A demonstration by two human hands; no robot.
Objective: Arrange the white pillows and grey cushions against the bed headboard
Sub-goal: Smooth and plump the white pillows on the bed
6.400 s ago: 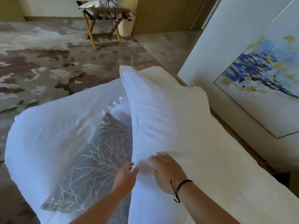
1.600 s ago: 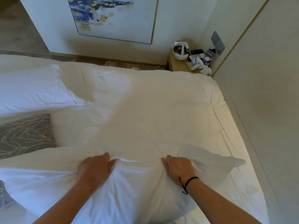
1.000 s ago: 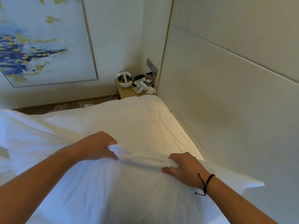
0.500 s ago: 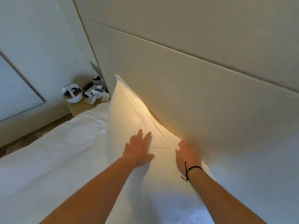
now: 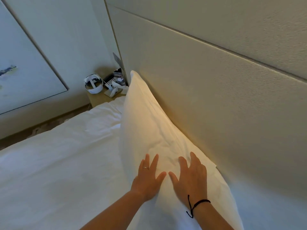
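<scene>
So that it leans on the headboard (image 5: pixel 216 97), the white pillow (image 5: pixel 149 123) is pressed by the left hand (image 5: pixel 148 177) and right hand (image 5: pixel 191 177), flat, fingers spread, side by side.

Single view only: head-worn wide-angle camera, looking forward and down along both forearms, close to the hands, so nothing is shared with a second view. It faces the headboard (image 5: pixel 216 100) at an angle, with the panel running from upper left to lower right and the bed (image 5: pixel 58 163) filling the lower left. The far end of the frame takes in the nightstand (image 5: pixel 98 97) in the corner and part of a framed painting (image 5: pixel 21 72) on the side wall, with straight edges bowed by the lens.
</scene>
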